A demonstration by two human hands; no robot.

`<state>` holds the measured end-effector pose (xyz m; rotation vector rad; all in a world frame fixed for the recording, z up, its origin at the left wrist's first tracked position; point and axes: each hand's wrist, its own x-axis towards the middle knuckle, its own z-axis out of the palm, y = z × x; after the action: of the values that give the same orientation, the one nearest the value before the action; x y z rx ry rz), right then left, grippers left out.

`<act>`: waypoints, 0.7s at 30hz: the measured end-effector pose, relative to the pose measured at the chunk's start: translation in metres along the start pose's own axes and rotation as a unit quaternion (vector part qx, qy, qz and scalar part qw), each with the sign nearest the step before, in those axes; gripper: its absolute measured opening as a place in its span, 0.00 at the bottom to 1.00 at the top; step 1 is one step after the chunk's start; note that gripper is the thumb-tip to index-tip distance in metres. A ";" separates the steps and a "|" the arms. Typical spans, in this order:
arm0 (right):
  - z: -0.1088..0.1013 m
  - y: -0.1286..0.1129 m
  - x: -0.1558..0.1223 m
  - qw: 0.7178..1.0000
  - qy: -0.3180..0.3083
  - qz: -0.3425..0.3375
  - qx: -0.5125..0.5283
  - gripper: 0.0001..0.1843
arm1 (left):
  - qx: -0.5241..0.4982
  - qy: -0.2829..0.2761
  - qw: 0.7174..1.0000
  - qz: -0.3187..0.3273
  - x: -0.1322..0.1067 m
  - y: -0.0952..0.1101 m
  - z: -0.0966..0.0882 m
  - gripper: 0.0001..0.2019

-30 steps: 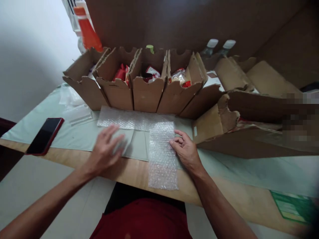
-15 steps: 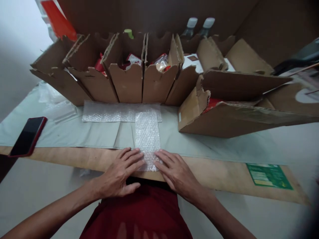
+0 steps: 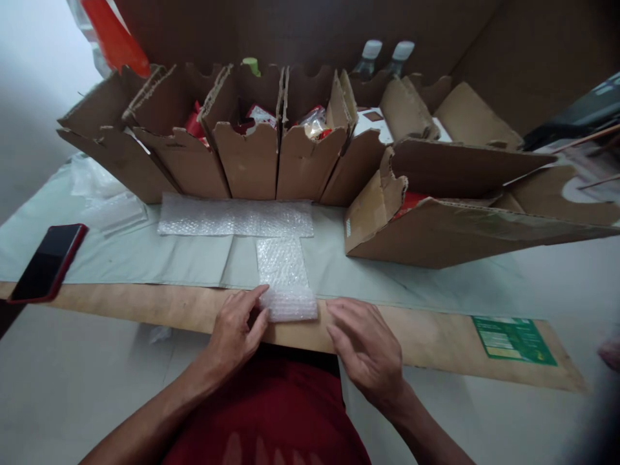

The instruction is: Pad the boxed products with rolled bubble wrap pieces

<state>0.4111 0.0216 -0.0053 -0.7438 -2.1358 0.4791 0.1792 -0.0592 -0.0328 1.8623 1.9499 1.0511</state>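
Observation:
A small strip of bubble wrap [image 3: 281, 261] lies in front of me across the front edge of the cloth. Its near end is folded back over into a thicker band [image 3: 293, 305]. My left hand [image 3: 239, 323] touches the left end of this fold with index fingertip and thumb, which are spread apart. Just off the right end, my right hand [image 3: 365, 345] hovers with fingers bent and thumb apart, holding nothing. A longer bubble wrap piece [image 3: 232, 216] lies flat behind, along the boxes.
Cardboard bins [image 3: 252, 158] with packets inside stand in a row at the back. An angled cardboard box [image 3: 436, 236] stands at the right. A phone [image 3: 48, 261] and plastic packaging [image 3: 113, 213] are at the left. A green label [image 3: 513, 339] marks the board's right end.
The near end of the small bubble wrap strip has been folded back, and its far end now lies closer to me. My right hand has come off the wrap to the right.

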 end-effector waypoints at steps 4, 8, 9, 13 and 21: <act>0.013 0.004 -0.001 0.985 -0.117 -0.099 -0.075 0.19 | 0.029 0.028 0.999 0.024 -0.001 -0.002 0.005 0.20; 0.031 0.017 0.005 0.974 -0.166 -0.113 -0.108 0.17 | 0.076 0.050 0.995 0.040 -0.004 -0.001 -0.002 0.23; 0.032 0.018 0.007 0.977 -0.158 -0.111 -0.096 0.16 | 0.078 0.047 0.994 0.054 -0.006 0.000 -0.005 0.23; 0.030 0.016 0.015 0.986 -0.160 -0.050 0.002 0.12 | 0.041 -0.005 0.990 0.135 -0.011 0.004 -0.015 0.22; 0.025 0.015 0.021 0.991 -0.095 -0.042 -0.084 0.14 | 0.106 0.005 0.992 0.062 0.016 -0.006 -0.004 0.15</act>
<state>0.3863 0.0446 -0.0170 -0.7209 -2.3994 0.3380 0.1703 -0.0449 -0.0290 2.1167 2.0446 0.9171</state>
